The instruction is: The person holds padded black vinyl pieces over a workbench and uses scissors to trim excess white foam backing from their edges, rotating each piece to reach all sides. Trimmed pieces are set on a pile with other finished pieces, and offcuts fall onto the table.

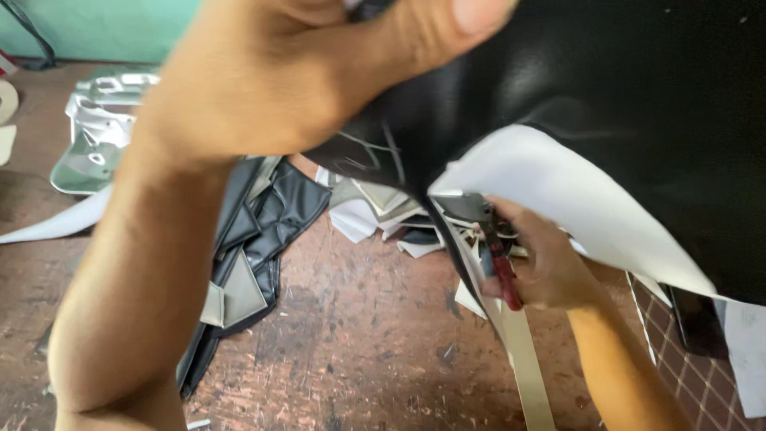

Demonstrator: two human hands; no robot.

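Note:
My left hand [303, 72] is raised close to the camera, thumb and fingers pinched on the edge of a large sheet of black leather-like material [630, 88] with a white underside [558, 191]. Lower down, my right hand [542, 263] grips a pair of scissors with red handles [501, 267]. The blades sit at the sheet's edge, under the lifted fold. A long pale strip [523, 359] hangs down from the sheet below the scissors.
A pile of black and grey offcuts [255, 239] lies on the worn brown floor [359, 343], with white scraps [363, 215] behind it. A shiny silver piece [100, 128] lies at the far left. Patterned tiles [686, 375] show at the right.

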